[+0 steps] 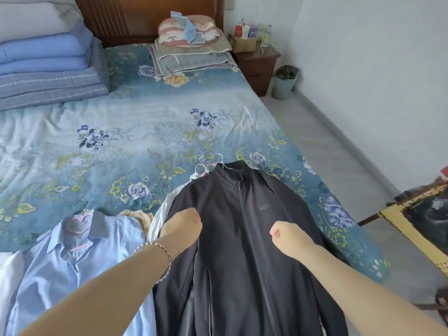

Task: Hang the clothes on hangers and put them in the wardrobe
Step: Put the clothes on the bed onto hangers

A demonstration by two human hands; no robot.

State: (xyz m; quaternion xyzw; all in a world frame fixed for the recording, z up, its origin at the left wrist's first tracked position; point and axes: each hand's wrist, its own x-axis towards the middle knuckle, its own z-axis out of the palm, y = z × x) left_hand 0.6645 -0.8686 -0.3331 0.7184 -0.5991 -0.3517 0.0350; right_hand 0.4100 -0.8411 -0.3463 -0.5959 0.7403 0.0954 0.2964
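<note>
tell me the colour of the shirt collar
The collar is dark grey, on a light blue shirt; seen in the head view.

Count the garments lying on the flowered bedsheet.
3: light blue collared shirt at left; dark grey zip-up jacket centre; white garment peeking from under it. A white cloth at the left edge may be another.

The dark zipped jacket (232,204) lies flat beneath the curled fingers (196,218) of the left hand (183,224) and right hand (288,235). The light blue shirt (72,267) on a pink hanger (75,229) lies left of them.

We see a floral-sheeted bed (150,122) with wooden headboard (145,15), a nightstand (258,66), white walls (375,69) and pale floor (322,151).
</note>
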